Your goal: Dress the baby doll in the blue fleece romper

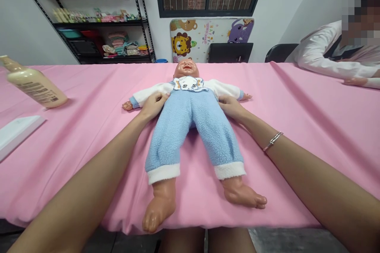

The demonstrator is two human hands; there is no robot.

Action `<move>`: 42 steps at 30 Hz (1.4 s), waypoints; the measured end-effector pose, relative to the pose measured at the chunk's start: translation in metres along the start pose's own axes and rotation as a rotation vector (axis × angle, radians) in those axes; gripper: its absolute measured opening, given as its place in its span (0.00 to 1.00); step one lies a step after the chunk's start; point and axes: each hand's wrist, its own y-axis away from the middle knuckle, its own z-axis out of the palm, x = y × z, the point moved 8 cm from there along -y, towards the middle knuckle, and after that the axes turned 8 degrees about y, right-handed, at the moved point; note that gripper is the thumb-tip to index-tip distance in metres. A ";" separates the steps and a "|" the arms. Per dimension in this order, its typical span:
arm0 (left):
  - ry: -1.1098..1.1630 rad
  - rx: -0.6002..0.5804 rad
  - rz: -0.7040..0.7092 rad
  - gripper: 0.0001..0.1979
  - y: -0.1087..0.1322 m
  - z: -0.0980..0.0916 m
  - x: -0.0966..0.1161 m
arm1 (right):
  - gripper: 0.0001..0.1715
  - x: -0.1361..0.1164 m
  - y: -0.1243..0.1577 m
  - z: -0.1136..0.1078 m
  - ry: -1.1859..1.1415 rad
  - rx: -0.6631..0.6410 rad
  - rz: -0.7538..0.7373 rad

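A baby doll (186,69) lies on its back on the pink-covered table, feet toward me and arms spread out. It wears a white top with blue cuffs and an elephant face on the chest, and fluffy light-blue trousers (169,134) with white ankle cuffs. My left hand (154,104) is closed at the left side of the waist, thumb and fingers pinching the trousers' edge. On the opposite side my right hand (232,106) grips the trousers at the waist, its fingertips partly hidden by the cloth. The doll's feet are bare.
A pump bottle (35,85) and a white flat box (20,132) are on the table's left. A person in a white sleeve (320,53) leans on the right end. Behind the table stand a black monitor (230,52) and loaded shelves (101,23). The pink cloth (297,118) has folds.
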 end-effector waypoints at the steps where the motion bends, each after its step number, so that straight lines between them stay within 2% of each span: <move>1: 0.033 0.021 -0.004 0.16 -0.001 -0.003 0.000 | 0.16 -0.001 -0.002 0.000 -0.028 -0.012 0.013; 4: 0.095 0.182 -0.005 0.17 -0.002 -0.019 -0.004 | 0.11 0.002 -0.006 -0.010 -0.107 0.085 0.049; 7: 0.011 0.153 -0.029 0.13 -0.003 -0.017 -0.010 | 0.06 0.005 -0.008 -0.018 -0.014 0.178 0.035; 9: -0.063 0.180 -0.022 0.08 -0.002 -0.018 -0.010 | 0.07 0.005 -0.007 -0.021 -0.002 0.245 0.015; 12: -0.073 0.327 0.068 0.07 0.003 -0.027 -0.001 | 0.11 0.001 -0.003 -0.021 -0.088 0.302 0.007; 14: -0.046 0.233 0.073 0.10 0.000 -0.018 0.000 | 0.10 -0.006 -0.003 -0.011 -0.100 0.203 -0.008; 16: -0.038 0.069 0.012 0.13 -0.003 -0.006 -0.005 | 0.07 -0.012 -0.003 0.002 -0.045 0.070 -0.023; 17: -0.025 0.035 -0.020 0.14 -0.004 -0.003 -0.008 | 0.07 -0.012 -0.002 0.004 -0.014 0.038 -0.020; 18: 0.005 0.053 -0.039 0.15 -0.004 -0.006 -0.010 | 0.08 -0.011 -0.003 0.003 -0.001 0.044 -0.010; 21: 0.081 0.175 -0.043 0.14 -0.004 -0.019 -0.013 | 0.10 -0.001 -0.004 -0.010 -0.011 0.175 0.033; 25: -0.144 0.039 -0.081 0.11 -0.002 -0.011 -0.014 | 0.08 0.001 -0.006 -0.013 0.118 0.217 -0.026; 26: -0.194 0.081 -0.067 0.08 -0.001 -0.014 -0.011 | 0.08 -0.002 -0.005 -0.015 0.126 0.252 -0.060; 29: -0.219 0.373 0.108 0.03 0.008 -0.034 0.012 | 0.14 -0.015 0.003 -0.022 0.082 0.404 -0.169; 30: -0.197 0.410 0.167 0.04 0.010 -0.036 0.018 | 0.15 -0.019 0.004 -0.021 0.079 0.405 -0.197; 31: -0.178 0.372 0.197 0.06 0.010 -0.033 0.020 | 0.15 -0.020 0.004 -0.017 0.100 0.363 -0.211; 34: -0.207 0.092 0.089 0.09 0.005 -0.013 0.008 | 0.09 -0.013 0.001 -0.001 0.248 0.164 -0.156; 35: -0.244 0.069 0.040 0.07 0.004 -0.012 0.002 | 0.08 -0.009 0.000 0.000 0.295 0.143 -0.128; 37: -0.223 0.192 -0.075 0.05 0.004 -0.025 -0.006 | 0.06 -0.004 0.000 -0.006 0.280 0.187 -0.077; 39: 0.000 0.292 -0.259 0.06 0.008 -0.033 -0.019 | 0.07 0.002 -0.002 -0.010 0.075 0.213 0.037; 40: 0.154 0.275 -0.358 0.08 0.010 -0.028 -0.025 | 0.10 0.004 -0.003 -0.005 -0.058 0.171 0.113; 42: 0.442 0.162 -0.495 0.11 0.015 -0.009 -0.029 | 0.19 -0.004 -0.005 0.012 -0.236 0.031 0.211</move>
